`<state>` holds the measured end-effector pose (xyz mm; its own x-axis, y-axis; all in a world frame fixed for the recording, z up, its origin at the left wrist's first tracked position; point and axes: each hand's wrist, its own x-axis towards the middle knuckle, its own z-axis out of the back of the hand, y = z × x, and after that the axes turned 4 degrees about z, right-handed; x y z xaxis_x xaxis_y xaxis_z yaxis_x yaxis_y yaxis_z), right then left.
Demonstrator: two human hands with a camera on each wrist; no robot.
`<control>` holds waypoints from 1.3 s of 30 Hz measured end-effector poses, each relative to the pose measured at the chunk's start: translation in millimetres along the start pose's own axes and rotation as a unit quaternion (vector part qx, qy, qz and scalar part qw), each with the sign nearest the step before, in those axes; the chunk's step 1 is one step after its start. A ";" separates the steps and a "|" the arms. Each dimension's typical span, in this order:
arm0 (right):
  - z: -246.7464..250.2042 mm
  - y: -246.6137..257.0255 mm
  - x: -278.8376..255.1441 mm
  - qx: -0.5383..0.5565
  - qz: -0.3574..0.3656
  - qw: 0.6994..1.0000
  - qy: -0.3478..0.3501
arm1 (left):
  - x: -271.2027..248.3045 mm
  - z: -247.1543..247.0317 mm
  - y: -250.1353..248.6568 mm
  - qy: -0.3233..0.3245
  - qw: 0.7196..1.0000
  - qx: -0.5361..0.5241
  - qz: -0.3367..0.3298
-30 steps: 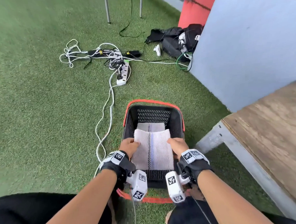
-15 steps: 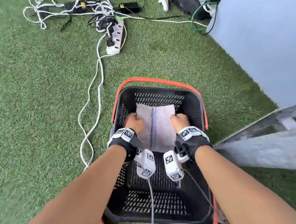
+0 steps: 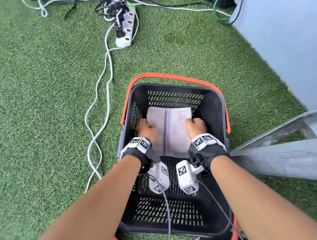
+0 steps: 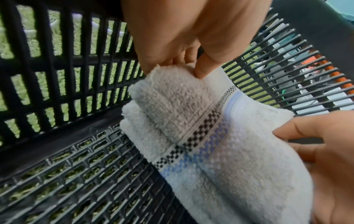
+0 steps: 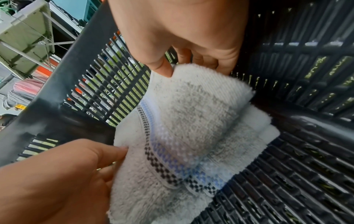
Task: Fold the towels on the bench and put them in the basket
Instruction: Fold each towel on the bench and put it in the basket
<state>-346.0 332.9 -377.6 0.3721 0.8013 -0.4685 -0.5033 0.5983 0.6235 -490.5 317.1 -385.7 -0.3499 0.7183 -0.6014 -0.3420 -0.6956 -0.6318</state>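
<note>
Green turf, basket, both hands pinching folded towel

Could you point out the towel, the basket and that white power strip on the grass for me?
towel (image 3: 174, 130): head view, on its striped middle.
basket (image 3: 214, 107): head view, on the far right inner wall.
power strip (image 3: 126, 31): head view, on its white body among the sockets.

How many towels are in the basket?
2 that I can see. One folded towel is gripped by the left hand and right hand; another towel lies under it in the basket. More may be hidden.
</note>
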 end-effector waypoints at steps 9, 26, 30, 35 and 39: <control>-22.4 -4.8 -20.1 -0.252 0.312 0.908 -0.123 | 5.8 -19.4 13.2 -0.085 0.956 0.146 -0.241; -60.9 -51.9 -0.5 -0.279 0.301 0.905 -0.114 | 26.7 -49.2 50.4 -0.112 0.889 0.297 -0.329; -41.4 -40.1 -13.0 -0.317 0.263 0.911 -0.013 | 11.7 -31.6 31.5 -0.013 0.900 0.361 -0.245; 18.6 -4.8 -62.6 -0.411 0.214 0.873 0.153 | -47.3 18.8 -14.4 0.126 0.887 0.411 -0.167; 85.5 28.8 -121.1 -0.429 0.209 0.866 0.145 | -110.5 61.5 -47.6 0.086 0.869 0.436 -0.218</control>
<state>-338.9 253.4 -249.4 -0.1327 0.8381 -0.5292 -0.9878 -0.0681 0.1399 -489.2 269.9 -259.1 0.0887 0.8560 -0.5093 -0.9666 -0.0495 -0.2515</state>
